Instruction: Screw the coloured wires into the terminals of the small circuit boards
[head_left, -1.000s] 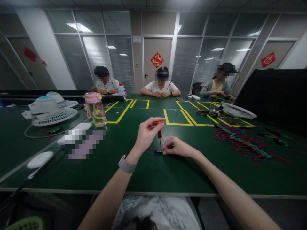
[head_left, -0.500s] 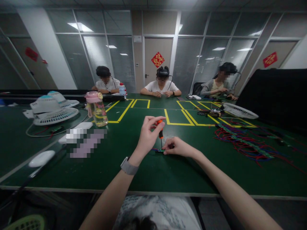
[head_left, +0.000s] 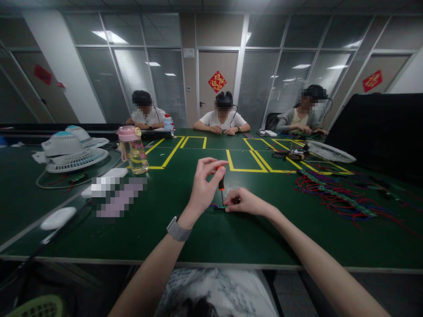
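The circuit board [head_left: 218, 207] lies beneath the screwdriver [head_left: 221, 184] on the table [head_left: 231, 248]. Left of the screwdriver and slightly behind it stands a water bottle [head_left: 135, 152], with fan heads [head_left: 64, 149] farther left. Right of the screwdriver lie wired boards [head_left: 345, 199]; three people [head_left: 222, 119] sit well behind it.

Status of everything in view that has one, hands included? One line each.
Left hand: closed on the screwdriver's handle
Right hand: fingertips pinched at the small circuit board
Screwdriver: near upright, tip down at the board; turning or not, can't tell
Small circuit board: flat on table, wires attached
Pink-lidded bottle: upright, lid on
Wired boards: laid out, wires splayed
Middle door: shut
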A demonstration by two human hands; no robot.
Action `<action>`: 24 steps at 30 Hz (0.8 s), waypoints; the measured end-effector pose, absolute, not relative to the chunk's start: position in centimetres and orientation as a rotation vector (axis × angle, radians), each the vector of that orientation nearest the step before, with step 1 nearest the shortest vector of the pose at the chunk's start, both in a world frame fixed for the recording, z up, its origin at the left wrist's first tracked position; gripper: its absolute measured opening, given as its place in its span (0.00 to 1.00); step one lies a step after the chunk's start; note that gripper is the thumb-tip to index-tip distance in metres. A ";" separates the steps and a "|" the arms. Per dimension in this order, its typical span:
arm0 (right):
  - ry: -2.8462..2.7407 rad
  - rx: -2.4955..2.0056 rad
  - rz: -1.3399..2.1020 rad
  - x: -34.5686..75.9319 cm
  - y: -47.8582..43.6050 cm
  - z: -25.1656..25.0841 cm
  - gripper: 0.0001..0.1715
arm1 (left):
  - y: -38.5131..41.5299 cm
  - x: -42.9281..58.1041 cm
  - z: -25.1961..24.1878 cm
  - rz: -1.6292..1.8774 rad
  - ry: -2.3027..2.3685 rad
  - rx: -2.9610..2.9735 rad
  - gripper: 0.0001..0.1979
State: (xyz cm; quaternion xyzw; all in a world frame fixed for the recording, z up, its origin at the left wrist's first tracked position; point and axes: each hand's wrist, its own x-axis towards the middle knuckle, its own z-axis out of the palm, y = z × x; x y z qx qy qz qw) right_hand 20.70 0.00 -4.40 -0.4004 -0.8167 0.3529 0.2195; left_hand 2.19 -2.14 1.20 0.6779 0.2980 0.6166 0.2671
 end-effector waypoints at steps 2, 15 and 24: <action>-2.264 -1.106 0.976 20.7 0.0 -4.4 0.17 | -2.1 2.2 1.3 1.617 0.731 1.799 0.14; -2.267 -1.111 0.947 20.6 -0.2 -4.3 0.16 | -2.4 2.3 1.0 1.736 0.873 1.976 0.16; -2.245 -1.117 0.974 20.6 -0.3 -4.3 0.16 | -2.2 2.4 1.2 1.693 0.783 1.778 0.08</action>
